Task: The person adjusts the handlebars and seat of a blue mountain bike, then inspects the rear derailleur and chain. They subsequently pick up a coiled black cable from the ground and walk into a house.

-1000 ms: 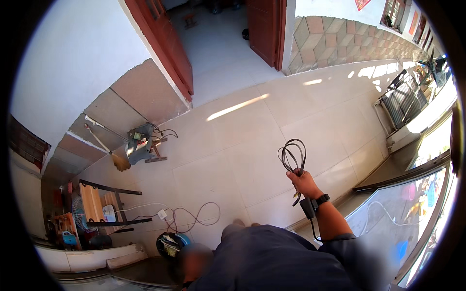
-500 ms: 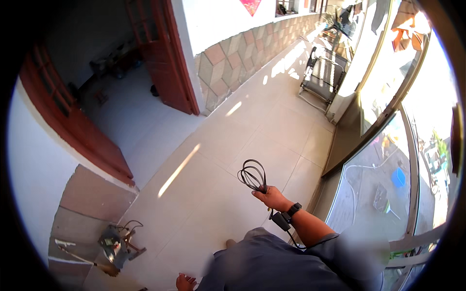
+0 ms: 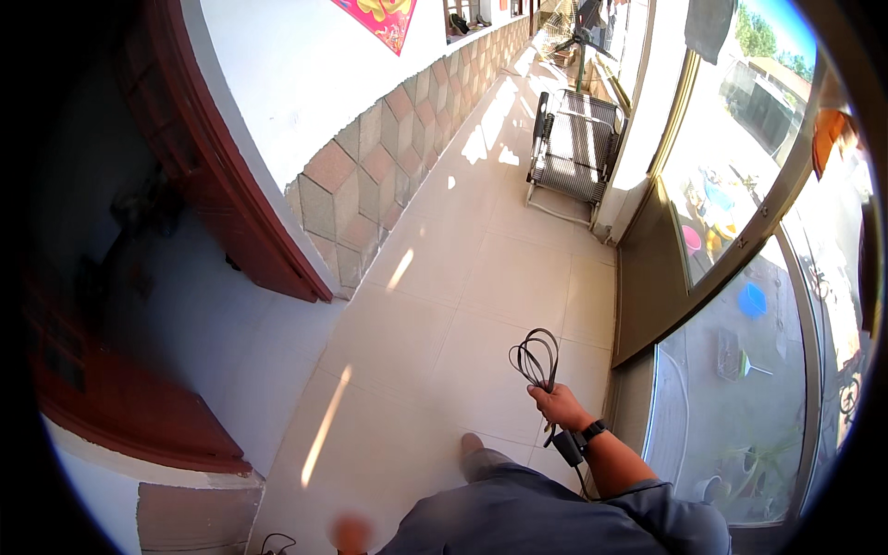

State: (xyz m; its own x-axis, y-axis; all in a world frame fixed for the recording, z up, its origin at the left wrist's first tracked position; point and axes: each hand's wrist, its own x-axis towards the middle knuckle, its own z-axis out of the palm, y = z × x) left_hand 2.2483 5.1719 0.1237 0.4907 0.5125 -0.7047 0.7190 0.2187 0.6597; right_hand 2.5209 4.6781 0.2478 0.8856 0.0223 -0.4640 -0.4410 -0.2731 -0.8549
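A looped black cable (image 3: pixel 534 356) is gripped in my right hand (image 3: pixel 561 408), whose fingers are closed around it. The coils stand up above the fist. Below the wrist hangs a small black box (image 3: pixel 567 449) on the cable, which looks like a power adapter, and its cord runs down beside my body. A dark watch (image 3: pixel 594 429) is on that wrist. At the lower edge, my left hand (image 3: pixel 351 534) is smeared by motion, so its fingers cannot be made out. It hangs over the tiled floor (image 3: pixel 416 416), away from the cable.
A folded lounge chair (image 3: pixel 579 143) leans near the right side of the passage. Red double doors (image 3: pixel 250 185) stand open at the left, onto a dim room. Glazed panels (image 3: pixel 731 398) line the right. One shoe (image 3: pixel 472 442) shows ahead of my body.
My view has shifted forward along the passage, and the lounge chair looks nearer. The cable stays in my right hand. The stool-like object at lower left has mostly left the picture.
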